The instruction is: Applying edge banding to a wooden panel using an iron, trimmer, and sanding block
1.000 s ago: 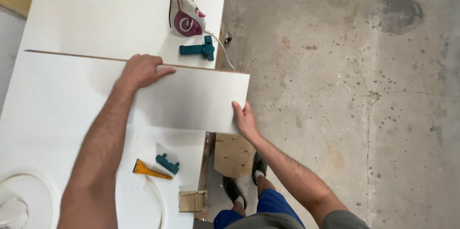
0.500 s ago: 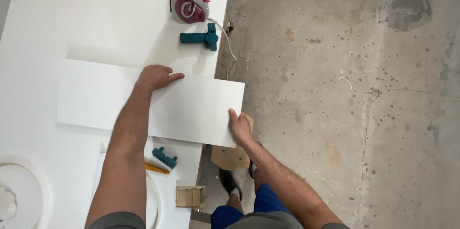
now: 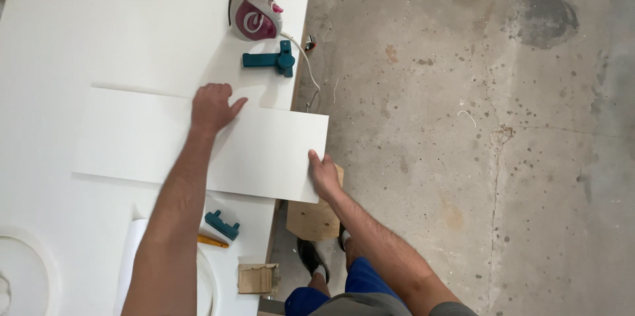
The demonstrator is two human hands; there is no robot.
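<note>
White rect panel [image 3: 264,150] flat, overhanging table edge.

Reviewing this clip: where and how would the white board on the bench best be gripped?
Probably at two edges of the white panel: it lies flat, too broad for one hand. Its right end overhangs the workbench, so the right hand can pinch there from the floor side, while the left hand steadies the far long edge from above.

Beyond the white panel [image 3: 264,150], the white table [image 3: 99,25] is offering wide bare room to the far left. At the far right corner an iron [image 3: 253,6] is standing, and just beside it a teal tool [image 3: 270,60] and the cord [image 3: 305,71] are blocking the edge. Near the body, a small teal block [image 3: 221,225] and a yellow pencil [image 3: 213,241] are lying close together. The concrete floor [image 3: 476,157] is staying open on the right.
</note>
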